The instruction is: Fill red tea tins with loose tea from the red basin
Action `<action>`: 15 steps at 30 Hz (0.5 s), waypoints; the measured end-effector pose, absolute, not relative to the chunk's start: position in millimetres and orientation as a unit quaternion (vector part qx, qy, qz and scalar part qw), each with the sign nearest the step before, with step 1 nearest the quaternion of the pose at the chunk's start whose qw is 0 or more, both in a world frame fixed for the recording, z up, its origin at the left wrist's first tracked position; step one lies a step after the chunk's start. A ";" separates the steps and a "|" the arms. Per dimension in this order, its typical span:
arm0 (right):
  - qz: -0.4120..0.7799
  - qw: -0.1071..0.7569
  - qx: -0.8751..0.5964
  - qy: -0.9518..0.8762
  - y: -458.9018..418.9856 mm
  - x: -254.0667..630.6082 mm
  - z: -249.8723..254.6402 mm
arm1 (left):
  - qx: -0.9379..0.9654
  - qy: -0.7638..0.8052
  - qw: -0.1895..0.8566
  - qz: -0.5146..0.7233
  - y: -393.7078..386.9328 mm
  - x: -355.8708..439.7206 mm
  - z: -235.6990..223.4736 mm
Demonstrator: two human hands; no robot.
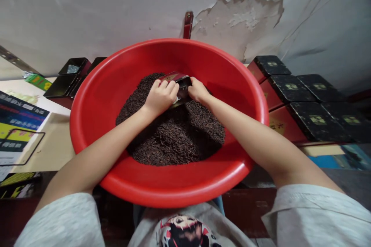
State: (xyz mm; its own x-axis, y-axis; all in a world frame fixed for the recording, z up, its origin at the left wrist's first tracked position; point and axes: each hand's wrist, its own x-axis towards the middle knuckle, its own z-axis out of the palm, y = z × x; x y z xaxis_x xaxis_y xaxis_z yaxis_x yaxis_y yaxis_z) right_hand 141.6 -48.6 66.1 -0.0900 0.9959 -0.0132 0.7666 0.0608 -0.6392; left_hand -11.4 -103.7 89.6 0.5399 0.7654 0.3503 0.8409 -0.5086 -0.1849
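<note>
A big red plastic basin [92,96] sits right before me, holding a heap of dark loose tea leaves [176,135]. At the far side of the heap lies a small red tin [181,81], tipped on its side with its mouth toward the leaves. My left hand [160,94] is curled over the tin's left side and grips it. My right hand [198,90] is closed against the tin's right end, fingers partly hidden behind it. Both forearms reach across the basin.
Several black-lidded red tins [292,92] stand in rows at the right. Open black tins [71,75] sit behind the basin at the left, by printed papers [20,119] and a green pack [39,82]. A peeling wall [237,19] rises close behind.
</note>
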 end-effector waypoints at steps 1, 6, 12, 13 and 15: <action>0.246 0.243 -0.638 -0.688 -48.0 143.2 68.1 | -0.850 -0.482 0.165 -0.135 -106.0 -12.7 97.6; 0.189 0.285 -0.664 -0.665 -49.7 151.0 82.5 | -0.741 -0.595 0.152 -0.271 -109.7 -31.1 134.6; 0.095 0.304 -0.697 -0.643 -48.6 164.3 92.7 | -0.536 -0.735 0.057 -0.411 -77.1 -83.6 137.5; 0.088 0.308 -0.698 -0.640 -47.9 166.4 93.2 | -0.514 -0.749 0.030 -0.416 -69.8 -95.8 129.5; 0.086 0.322 -0.695 -0.637 -46.7 169.9 93.8 | -0.481 -0.782 -0.030 -0.396 -57.0 -121.4 109.2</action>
State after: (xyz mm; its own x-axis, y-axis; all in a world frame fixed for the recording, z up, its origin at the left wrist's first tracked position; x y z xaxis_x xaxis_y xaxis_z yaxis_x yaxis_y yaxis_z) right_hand 169.9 -46.7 93.8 0.1730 0.9408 0.2917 0.8304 0.0200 -0.5569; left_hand -121.4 -57.0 109.2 -0.5351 0.7757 0.3346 0.7287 0.2234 0.6474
